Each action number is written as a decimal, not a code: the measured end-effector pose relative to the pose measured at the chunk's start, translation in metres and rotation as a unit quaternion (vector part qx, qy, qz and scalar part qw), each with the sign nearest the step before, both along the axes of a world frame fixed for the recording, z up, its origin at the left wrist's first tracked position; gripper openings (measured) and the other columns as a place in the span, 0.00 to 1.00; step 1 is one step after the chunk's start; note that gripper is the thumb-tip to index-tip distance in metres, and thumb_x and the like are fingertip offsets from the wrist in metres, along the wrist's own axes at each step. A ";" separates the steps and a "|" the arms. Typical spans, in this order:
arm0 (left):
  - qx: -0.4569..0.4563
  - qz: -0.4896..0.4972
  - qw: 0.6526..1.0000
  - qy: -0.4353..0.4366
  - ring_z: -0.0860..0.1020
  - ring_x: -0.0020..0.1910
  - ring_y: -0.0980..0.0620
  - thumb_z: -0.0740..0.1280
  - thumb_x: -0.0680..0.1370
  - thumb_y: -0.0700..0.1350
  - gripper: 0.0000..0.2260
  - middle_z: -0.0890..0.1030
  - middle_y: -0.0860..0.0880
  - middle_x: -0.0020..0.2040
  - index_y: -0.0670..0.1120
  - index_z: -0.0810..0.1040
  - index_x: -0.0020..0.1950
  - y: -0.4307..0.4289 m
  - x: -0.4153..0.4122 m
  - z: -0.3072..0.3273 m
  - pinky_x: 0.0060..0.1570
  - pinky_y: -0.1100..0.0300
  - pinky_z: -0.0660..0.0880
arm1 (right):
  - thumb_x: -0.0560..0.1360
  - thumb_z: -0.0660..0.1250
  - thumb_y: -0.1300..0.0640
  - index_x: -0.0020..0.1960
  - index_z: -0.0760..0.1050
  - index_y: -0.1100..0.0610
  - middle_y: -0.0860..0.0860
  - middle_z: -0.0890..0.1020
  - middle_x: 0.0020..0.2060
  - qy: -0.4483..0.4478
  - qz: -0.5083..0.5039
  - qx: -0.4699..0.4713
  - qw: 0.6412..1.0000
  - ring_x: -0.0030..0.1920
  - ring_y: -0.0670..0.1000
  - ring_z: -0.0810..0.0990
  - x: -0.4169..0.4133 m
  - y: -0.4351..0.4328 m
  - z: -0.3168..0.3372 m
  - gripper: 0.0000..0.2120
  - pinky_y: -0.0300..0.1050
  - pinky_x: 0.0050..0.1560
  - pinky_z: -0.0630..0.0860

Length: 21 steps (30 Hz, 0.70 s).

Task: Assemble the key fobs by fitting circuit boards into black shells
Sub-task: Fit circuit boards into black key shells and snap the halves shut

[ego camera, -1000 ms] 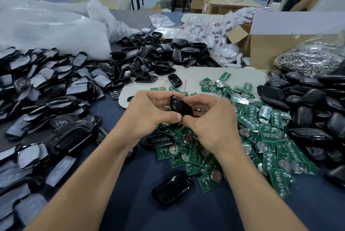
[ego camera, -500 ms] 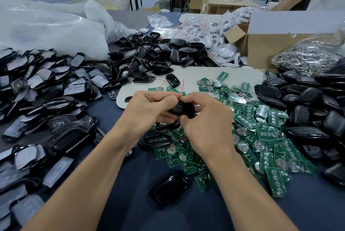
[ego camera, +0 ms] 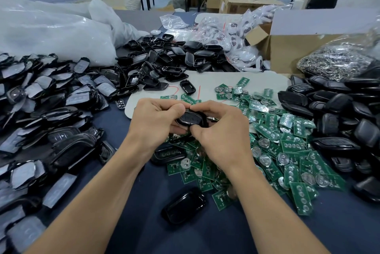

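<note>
1. Black plastic fills your grip: you hold one black shell point(ego camera: 190, 118) between both hands, above the near edge of the green circuit boards point(ego camera: 273, 151).
2. Your left hand point(ego camera: 156, 122) curls around the shell's left end, thumb on its upper rim and fingers under it.
3. Your right hand point(ego camera: 221, 130) pinches the shell's right end, thumb low and fingertips on the top edge, so both hands are closed on the same part.
4. No writing on the shell can be read; its face shows only faint button outlines.
5. Another shell point(ego camera: 184, 205) lies alone on the dark blue table point(ego camera: 144, 223), near your right forearm.
6. Film-covered shell halves point(ego camera: 51, 109) are heaped at your left, and closed black fobs point(ego camera: 337, 109) at your right.
7. Beyond your hands, a white sheet point(ego camera: 236, 81) carries red pen strokes, too partial to read as letters.
8. Behind it stands a cardboard box point(ego camera: 292, 48); no print on it is legible.
</note>
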<state>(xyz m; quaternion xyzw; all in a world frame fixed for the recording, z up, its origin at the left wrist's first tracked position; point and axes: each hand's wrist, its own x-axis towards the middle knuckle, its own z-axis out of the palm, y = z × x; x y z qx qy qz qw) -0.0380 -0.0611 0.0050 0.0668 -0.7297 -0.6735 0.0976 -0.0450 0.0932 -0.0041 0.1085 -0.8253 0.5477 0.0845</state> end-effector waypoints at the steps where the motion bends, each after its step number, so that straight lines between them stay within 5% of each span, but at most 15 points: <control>1: 0.006 -0.002 1.000 0.004 0.86 0.34 0.43 0.68 0.82 0.34 0.11 0.88 0.40 0.40 0.44 0.88 0.46 0.000 0.000 0.001 0.33 0.60 0.83 | 0.65 0.77 0.64 0.49 0.86 0.45 0.40 0.87 0.41 -0.024 0.008 -0.040 0.999 0.39 0.38 0.84 -0.002 0.001 0.001 0.18 0.33 0.42 0.80; 7: 0.003 -0.035 0.999 0.033 0.88 0.38 0.45 0.68 0.82 0.35 0.12 0.88 0.43 0.42 0.46 0.88 0.48 -0.001 0.002 0.004 0.37 0.60 0.84 | 0.73 0.76 0.68 0.44 0.88 0.56 0.56 0.88 0.42 -0.187 0.031 -0.291 0.938 0.43 0.55 0.88 -0.008 0.005 0.005 0.08 0.43 0.43 0.84; 11: -0.015 -0.067 0.997 0.021 0.87 0.50 0.50 0.70 0.82 0.39 0.12 0.89 0.49 0.48 0.54 0.90 0.48 -0.002 0.001 0.002 0.45 0.56 0.85 | 0.71 0.77 0.66 0.44 0.88 0.51 0.49 0.88 0.39 -0.106 0.005 -0.211 0.972 0.42 0.51 0.88 -0.006 0.005 0.004 0.10 0.47 0.45 0.85; 16: -0.036 -0.060 0.995 0.065 0.88 0.47 0.51 0.72 0.80 0.37 0.16 0.89 0.51 0.45 0.59 0.89 0.45 0.000 0.000 0.000 0.44 0.62 0.83 | 0.70 0.77 0.66 0.43 0.88 0.46 0.46 0.88 0.38 -0.051 0.022 -0.203 0.978 0.42 0.47 0.88 -0.005 0.004 0.004 0.15 0.42 0.46 0.84; 21: -0.046 -0.049 0.994 0.081 0.88 0.47 0.49 0.73 0.79 0.36 0.13 0.89 0.50 0.45 0.55 0.90 0.47 0.000 0.001 -0.003 0.48 0.55 0.85 | 0.70 0.78 0.67 0.42 0.88 0.47 0.48 0.89 0.38 -0.051 0.034 -0.219 0.974 0.42 0.49 0.88 -0.005 0.005 0.002 0.15 0.39 0.44 0.82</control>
